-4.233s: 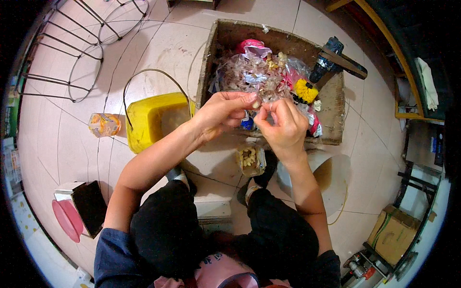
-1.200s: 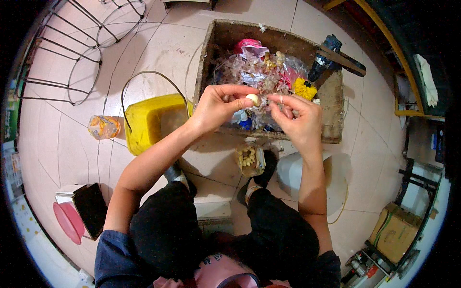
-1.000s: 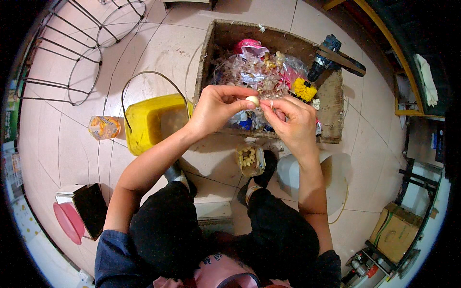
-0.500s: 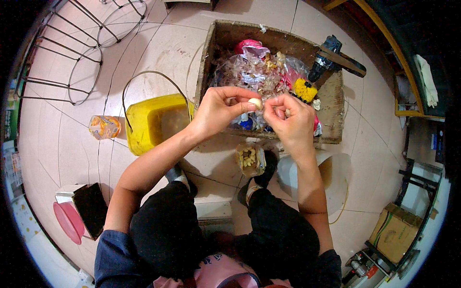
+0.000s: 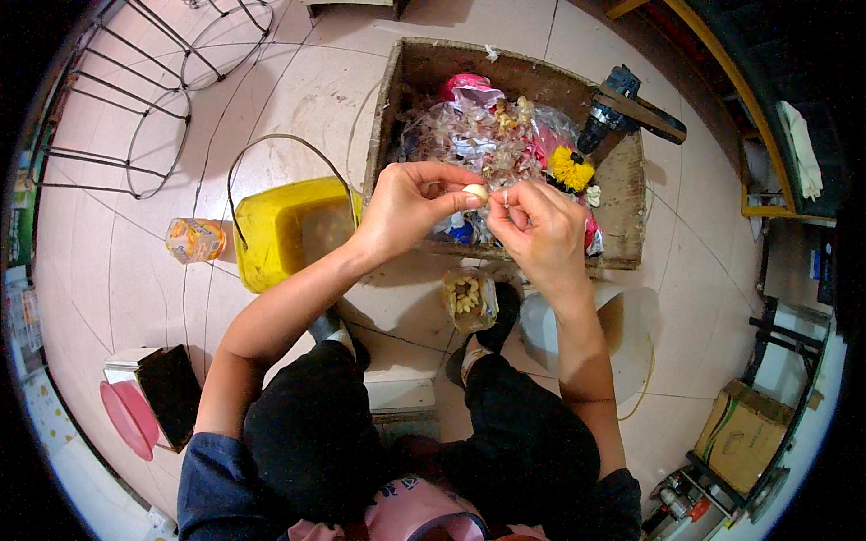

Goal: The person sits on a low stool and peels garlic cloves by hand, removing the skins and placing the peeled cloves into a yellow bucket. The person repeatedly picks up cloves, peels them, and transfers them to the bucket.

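My left hand (image 5: pixel 397 216) pinches a pale peeled garlic clove (image 5: pixel 476 192) between thumb and fingertips, above the near side of a worn box (image 5: pixel 629 221). Close beside the clove is my right hand (image 5: pixel 550 225), its thumb and forefinger pressed together at the clove's right side. A small whitish bit shows at its fingers, too small to make out. Papery garlic skins (image 5: pixel 451 135) and plastic scraps fill the box. Below my hands, a small clear tub (image 5: pixel 472 325) with several peeled cloves stands on the floor by my right foot.
A yellow bucket (image 5: pixel 262 243) with a wire handle stands left of the box, next to an orange-patterned cup (image 5: pixel 196 241). A power drill (image 5: pixel 609 113) with a yellow brush (image 5: pixel 572 169) rests at the box's right. A whitish bucket (image 5: pixel 645 334) is right of my leg.
My right hand has shifted slightly left, its fingertips closer to the clove and its forefinger more extended. The left hand keeps its pinch on the clove, almost unmoved.
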`<state>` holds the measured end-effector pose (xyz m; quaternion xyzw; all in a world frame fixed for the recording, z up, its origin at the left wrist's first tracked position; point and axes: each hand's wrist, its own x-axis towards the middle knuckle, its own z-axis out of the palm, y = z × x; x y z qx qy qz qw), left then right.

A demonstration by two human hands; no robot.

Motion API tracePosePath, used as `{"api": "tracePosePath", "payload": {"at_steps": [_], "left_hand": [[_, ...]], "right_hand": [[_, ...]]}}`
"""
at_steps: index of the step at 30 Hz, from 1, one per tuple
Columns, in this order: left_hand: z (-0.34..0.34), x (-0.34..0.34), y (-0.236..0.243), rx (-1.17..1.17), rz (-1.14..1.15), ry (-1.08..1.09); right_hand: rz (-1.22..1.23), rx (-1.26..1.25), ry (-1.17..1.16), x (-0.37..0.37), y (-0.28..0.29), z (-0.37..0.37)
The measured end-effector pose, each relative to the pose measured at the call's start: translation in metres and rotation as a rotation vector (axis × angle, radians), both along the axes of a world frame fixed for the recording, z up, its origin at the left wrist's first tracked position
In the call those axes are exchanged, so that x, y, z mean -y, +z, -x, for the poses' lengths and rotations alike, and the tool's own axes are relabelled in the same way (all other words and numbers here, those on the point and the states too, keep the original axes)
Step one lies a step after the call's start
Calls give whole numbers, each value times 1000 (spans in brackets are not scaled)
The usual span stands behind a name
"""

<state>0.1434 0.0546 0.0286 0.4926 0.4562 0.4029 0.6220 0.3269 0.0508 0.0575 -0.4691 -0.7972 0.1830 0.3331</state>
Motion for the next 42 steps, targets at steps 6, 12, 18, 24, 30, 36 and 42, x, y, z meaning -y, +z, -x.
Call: {"api": "tracePosePath", "payload": {"at_steps": [6, 12, 18, 24, 30, 36, 42], "left_hand": [[-3, 0, -10, 124, -117, 20], [2, -3, -6, 328, 292, -46], [-1, -2, -10, 394, 319, -44], [-8, 1, -6, 234, 212, 13], [-2, 0, -14, 360, 240, -69], [-1, -1, -12, 328, 246, -71], [-3, -1, -10, 448, 317, -68]], "right_hand": [[125, 109, -205, -11, -13, -13], [155, -34, -137, -7, -4, -14], [243, -220, -241, -7, -7, -8], [305, -402, -199, -5, -21, 1], [540, -609, -99, -10, -23, -4], [579, -650, -65, -8, -18, -2], [566, -543, -32, -1, -9, -8]]}}
